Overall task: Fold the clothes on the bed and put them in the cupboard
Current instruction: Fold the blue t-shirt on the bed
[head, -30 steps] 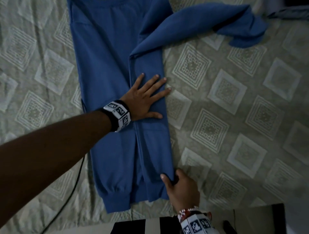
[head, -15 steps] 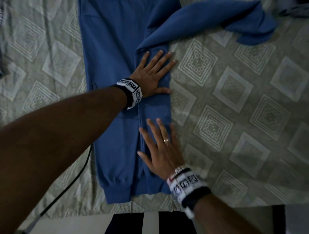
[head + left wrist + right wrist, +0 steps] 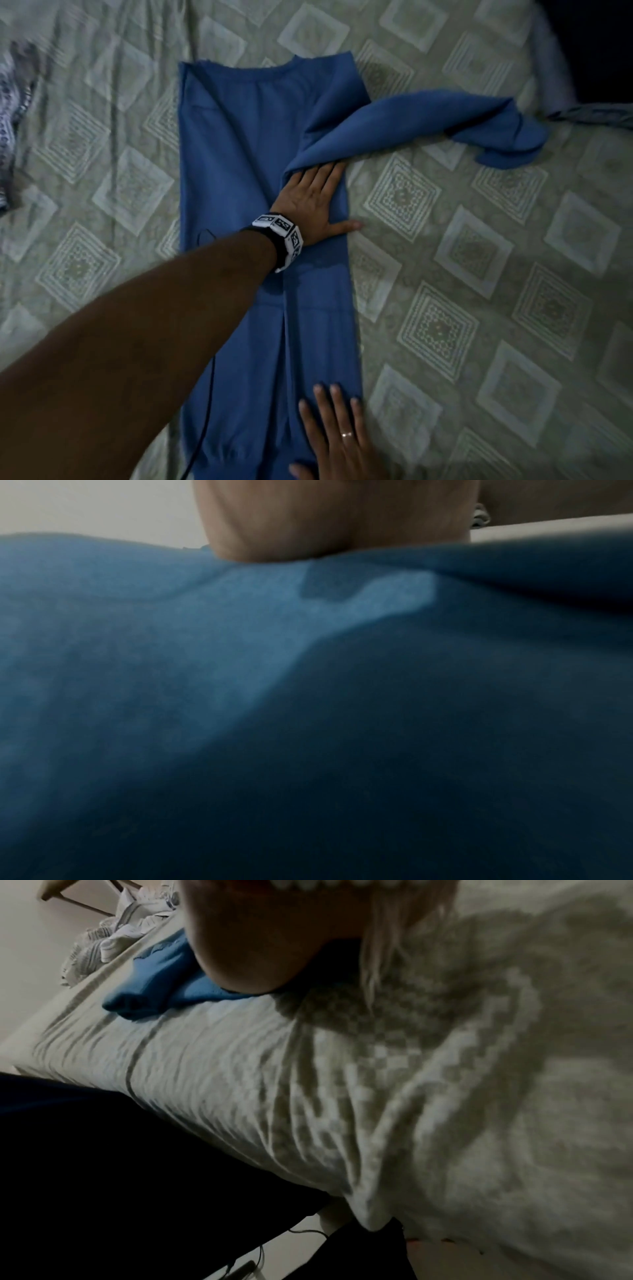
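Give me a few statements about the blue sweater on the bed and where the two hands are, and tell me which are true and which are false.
1. The left hand lies flat on the blue sweater. True.
2. The right hand grips a bunched sleeve in the air. False: it rests flat with straight fingers on the sweater's lower part, near the hem.
3. One sleeve trails out to the right over the bedspread. True.
4. The sweater is already folded into a small square. False: it still lies at full length, with only one side folded in.
5. A ring shows on a finger of the right hand. True.
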